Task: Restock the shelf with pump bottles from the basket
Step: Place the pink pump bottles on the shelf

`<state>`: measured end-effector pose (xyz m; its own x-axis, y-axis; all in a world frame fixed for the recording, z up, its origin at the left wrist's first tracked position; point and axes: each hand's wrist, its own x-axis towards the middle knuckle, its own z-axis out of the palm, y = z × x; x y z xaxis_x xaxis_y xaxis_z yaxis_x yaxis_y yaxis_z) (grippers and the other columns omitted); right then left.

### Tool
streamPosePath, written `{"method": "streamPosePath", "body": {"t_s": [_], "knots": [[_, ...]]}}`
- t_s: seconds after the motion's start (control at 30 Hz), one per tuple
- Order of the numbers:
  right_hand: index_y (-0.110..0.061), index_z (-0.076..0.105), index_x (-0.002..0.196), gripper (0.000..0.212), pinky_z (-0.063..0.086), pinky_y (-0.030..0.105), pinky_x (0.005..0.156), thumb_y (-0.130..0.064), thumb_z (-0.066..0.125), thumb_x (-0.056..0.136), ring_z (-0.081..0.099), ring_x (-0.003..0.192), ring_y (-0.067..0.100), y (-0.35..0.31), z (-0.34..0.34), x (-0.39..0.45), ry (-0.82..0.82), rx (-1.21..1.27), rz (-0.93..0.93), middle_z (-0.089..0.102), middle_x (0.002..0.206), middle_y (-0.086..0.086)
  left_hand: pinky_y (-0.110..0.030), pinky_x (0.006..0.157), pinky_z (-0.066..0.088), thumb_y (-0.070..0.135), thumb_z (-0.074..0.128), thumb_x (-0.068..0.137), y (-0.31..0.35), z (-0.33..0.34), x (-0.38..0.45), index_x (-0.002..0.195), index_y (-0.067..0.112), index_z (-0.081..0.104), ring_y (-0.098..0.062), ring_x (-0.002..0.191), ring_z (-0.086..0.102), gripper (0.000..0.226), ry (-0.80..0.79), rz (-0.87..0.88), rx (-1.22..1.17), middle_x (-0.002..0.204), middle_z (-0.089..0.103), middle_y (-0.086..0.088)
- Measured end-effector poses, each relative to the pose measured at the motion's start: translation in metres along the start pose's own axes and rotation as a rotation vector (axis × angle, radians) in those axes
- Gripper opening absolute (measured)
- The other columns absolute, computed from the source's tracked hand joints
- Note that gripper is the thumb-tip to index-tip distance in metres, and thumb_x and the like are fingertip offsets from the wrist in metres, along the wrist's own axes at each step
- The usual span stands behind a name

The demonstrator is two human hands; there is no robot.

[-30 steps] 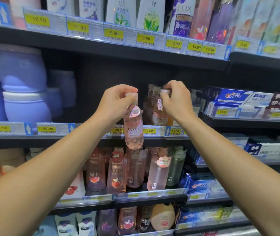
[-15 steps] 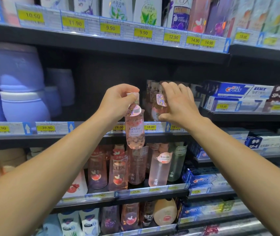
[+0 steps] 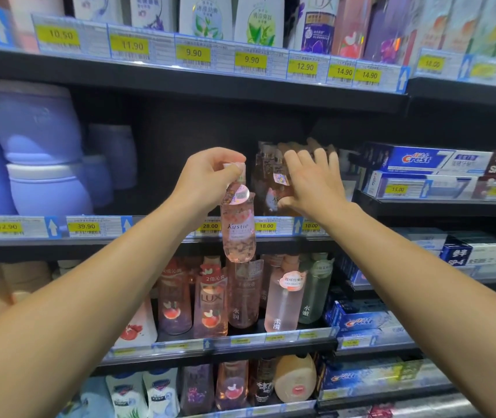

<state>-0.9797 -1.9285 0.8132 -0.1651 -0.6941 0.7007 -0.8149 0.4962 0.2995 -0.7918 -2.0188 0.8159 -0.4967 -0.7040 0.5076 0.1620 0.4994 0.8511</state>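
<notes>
Fingers [image 3: 322, 159] of the right hand [image 3: 313, 188] spread straight against amber pump bottles [image 3: 272, 188] already standing on the black metal shelf [image 3: 156, 241]. Left hand [image 3: 207, 176] pinches the clear pink petal-filled pump bottle [image 3: 237, 230] by its neck, hanging before the shelf edge, unplaced. Basket unseen, so what remains is unclear.

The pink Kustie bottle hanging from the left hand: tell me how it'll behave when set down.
Pink Kustie bottle looks full, so probably heavy for its size. Left hand pinches only the cap; it may swing. Tall and narrow, likely tippy.
</notes>
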Motion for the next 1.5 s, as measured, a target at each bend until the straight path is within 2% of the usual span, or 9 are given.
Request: {"method": "streamPosePath", "body": {"t_s": [0.33, 0.5, 0.7, 0.83, 0.93, 1.13, 1.2, 1.33, 1.5], "knots": [[-0.019, 0.032, 0.144, 0.094, 0.019, 0.054, 0.113, -0.055, 0.074, 0.068, 0.031, 0.132, 0.036, 0.004, -0.002, -0.012, 0.081, 0.092, 0.009, 0.039, 0.143, 0.005, -0.027, 0.065, 0.05, 0.018, 0.063, 0.093, 0.009, 0.002, -0.001, 0.101, 0.028, 0.071, -0.013, 0.085, 0.067, 0.015, 0.035, 0.059, 0.013, 0.099, 0.071, 0.0], [-0.012, 0.041, 0.143, 0.078, 0.023, 0.05, 0.116, -0.04, 0.071, 0.077, 0.028, 0.14, 0.029, -0.006, 0.013, -0.059, 0.232, 0.356, -0.012, 0.039, 0.148, 0.006, -0.025, 0.068, 0.051, 0.017, 0.064, 0.092, 0.031, -0.001, 0.008, 0.101, 0.026, 0.071, -0.009, 0.082, 0.068, 0.014, 0.102, 0.246, 0.022, 0.096, 0.071, 0.002], [-0.005, 0.051, 0.136, 0.07, 0.032, 0.042, 0.111, -0.032, 0.076, 0.077, 0.042, 0.13, 0.032, -0.02, 0.045, -0.099, 0.197, 0.31, -0.143, 0.051, 0.138, 0.012, -0.011, 0.067, 0.046, 0.027, 0.062, 0.095, 0.043, 0.011, 0.016, 0.111, 0.025, 0.068, 0.002, 0.079, 0.062, 0.017, 0.139, 0.475, 0.296, 0.09, 0.064, 0.019], [-0.004, 0.047, 0.139, 0.074, 0.03, 0.045, 0.113, -0.034, 0.076, 0.078, 0.044, 0.129, 0.032, -0.023, 0.049, -0.103, 0.148, 0.326, -0.15, 0.051, 0.138, 0.012, -0.007, 0.069, 0.045, 0.025, 0.06, 0.095, 0.031, 0.017, 0.03, 0.114, 0.025, 0.068, 0.004, 0.081, 0.06, 0.02, 0.122, 0.411, 0.435, 0.093, 0.063, 0.018], [-0.005, 0.045, 0.14, 0.078, 0.033, 0.045, 0.113, -0.038, 0.076, 0.076, 0.043, 0.129, 0.031, -0.022, 0.048, -0.103, 0.121, 0.329, -0.147, 0.05, 0.138, 0.01, -0.024, 0.083, 0.053, 0.022, 0.06, 0.092, 0.017, 0.019, 0.043, 0.115, 0.022, 0.069, -0.007, 0.092, 0.065, 0.024, 0.109, 0.287, 0.445, 0.1, 0.067, 0.01], [-0.007, 0.044, 0.138, 0.074, 0.032, 0.044, 0.112, -0.037, 0.073, 0.077, 0.039, 0.127, 0.028, -0.026, 0.055, -0.103, 0.144, 0.378, -0.104, 0.049, 0.135, 0.009, -0.025, 0.077, 0.053, 0.025, 0.054, 0.091, -0.007, 0.026, 0.045, 0.123, 0.023, 0.063, -0.008, 0.095, 0.062, 0.033, 0.054, 0.092, 0.414, 0.104, 0.065, 0.006], [-0.007, 0.044, 0.139, 0.073, 0.03, 0.044, 0.112, -0.037, 0.072, 0.078, 0.038, 0.128, 0.028, -0.026, 0.058, -0.103, 0.155, 0.387, -0.102, 0.048, 0.135, 0.009, -0.031, 0.081, 0.055, 0.028, 0.06, 0.087, -0.011, 0.026, 0.041, 0.125, 0.023, 0.06, -0.01, 0.098, 0.061, 0.038, 0.035, 0.097, 0.437, 0.108, 0.063, 0.005], [-0.008, 0.045, 0.138, 0.073, 0.031, 0.043, 0.112, -0.036, 0.073, 0.077, 0.037, 0.128, 0.027, -0.026, 0.06, -0.103, 0.182, 0.411, -0.092, 0.049, 0.135, 0.009, -0.019, 0.081, 0.048, 0.03, 0.07, 0.081, -0.008, 0.015, 0.028, 0.143, 0.036, 0.041, -0.006, 0.104, 0.058, 0.069, -0.061, 0.184, 0.431, 0.123, 0.055, 0.011], [-0.008, 0.046, 0.137, 0.072, 0.03, 0.042, 0.111, -0.035, 0.074, 0.076, 0.037, 0.127, 0.026, -0.027, 0.06, -0.104, 0.204, 0.43, -0.079, 0.05, 0.134, 0.009, -0.032, 0.092, 0.051, 0.038, 0.076, 0.075, -0.012, -0.002, 0.01, 0.143, 0.041, 0.035, -0.01, 0.109, 0.059, 0.08, -0.034, 0.291, 0.531, 0.134, 0.053, 0.007]]}}
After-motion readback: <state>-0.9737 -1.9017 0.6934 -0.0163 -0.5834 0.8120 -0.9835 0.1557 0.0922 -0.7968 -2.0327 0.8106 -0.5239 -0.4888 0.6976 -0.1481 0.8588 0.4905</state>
